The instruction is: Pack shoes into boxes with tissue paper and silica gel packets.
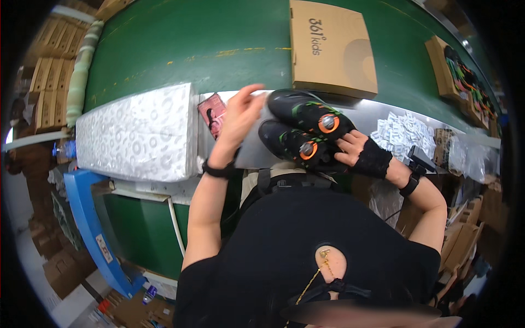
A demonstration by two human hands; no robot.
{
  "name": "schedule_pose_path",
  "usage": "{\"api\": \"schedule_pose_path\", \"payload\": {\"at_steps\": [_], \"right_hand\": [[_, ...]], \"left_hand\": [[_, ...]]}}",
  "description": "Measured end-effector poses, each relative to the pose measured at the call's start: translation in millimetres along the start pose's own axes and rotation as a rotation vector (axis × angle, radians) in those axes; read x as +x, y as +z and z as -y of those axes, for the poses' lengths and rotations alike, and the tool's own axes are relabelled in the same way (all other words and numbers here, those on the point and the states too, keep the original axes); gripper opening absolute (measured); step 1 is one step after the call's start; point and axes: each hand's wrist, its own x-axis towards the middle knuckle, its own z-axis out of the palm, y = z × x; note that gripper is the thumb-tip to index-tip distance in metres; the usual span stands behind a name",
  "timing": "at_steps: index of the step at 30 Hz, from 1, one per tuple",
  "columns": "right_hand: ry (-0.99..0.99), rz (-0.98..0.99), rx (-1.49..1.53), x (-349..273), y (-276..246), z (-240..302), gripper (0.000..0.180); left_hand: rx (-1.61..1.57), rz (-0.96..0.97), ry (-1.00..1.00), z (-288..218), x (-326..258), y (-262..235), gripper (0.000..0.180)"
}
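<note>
A pair of black shoes with green streaks and orange-ringed round parts lies side by side in front of me, toes to the left. The far shoe [299, 108] leans against the near shoe [285, 141]. My right hand [356, 152], in a black fingerless glove, is closed on the shoes at their heel end; the fingertips are partly hidden there. My left hand [240, 116] is raised just left of the toes, slightly blurred. Its fingers point toward the shoes, apart, with nothing in them. Beneath it lies a pink printed card or packet [211, 113].
Behind the shoes stands a closed brown shoebox [333, 49] on the green table [219, 33]. A stack of patterned white wrapping paper [136, 134] lies left. On the right are a pile of small white packets [402, 133] and a carton of colourful shoes [443, 63].
</note>
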Motion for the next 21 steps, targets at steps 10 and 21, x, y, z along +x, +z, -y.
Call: {"api": "schedule_pose_path", "payload": {"at_steps": [10,21], "right_hand": [[0.64,0.103,0.775,3.4,-33.1,-25.3,0.028],[0.932,-0.651,0.09,22.4,20.8,-109.3,0.073]], "left_hand": [[0.375,-0.051,-0.263,61.2,131.2,61.1,0.059],[0.338,-0.041,0.295,-20.4,129.1,129.0,0.061]]}}
